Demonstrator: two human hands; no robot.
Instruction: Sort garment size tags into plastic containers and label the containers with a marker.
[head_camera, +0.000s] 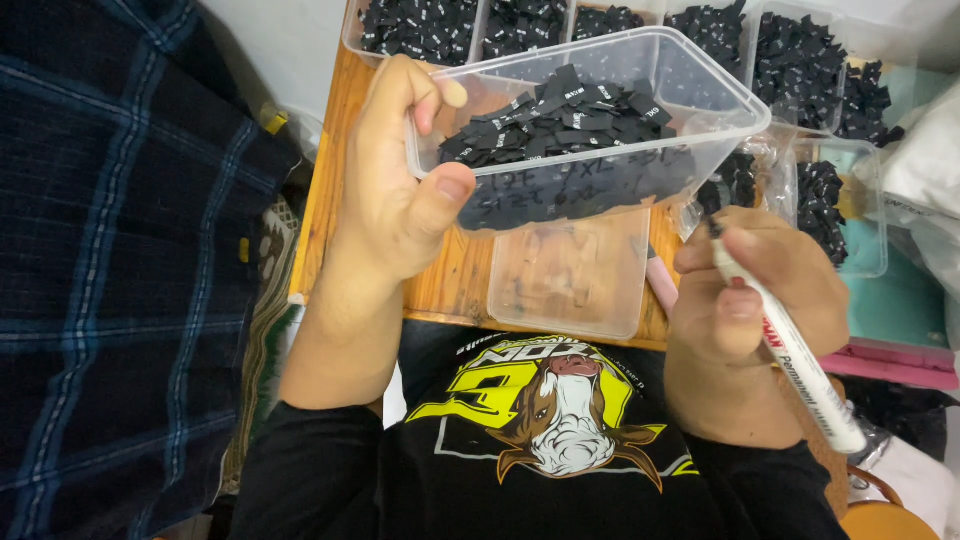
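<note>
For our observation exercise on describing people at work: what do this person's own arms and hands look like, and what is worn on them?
Both hands are bare: no gloves, rings or watch show on the left hand or the right hand. The forearms are uncovered too. Black sleeves start near the elbows, part of a black top with a yellow, white and brown animal-head graphic.

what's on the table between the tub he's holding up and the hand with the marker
In the head view, an empty clear lid or shallow tray lies on the wooden table, below the held tub and left of the right hand gripping the marker.
</note>
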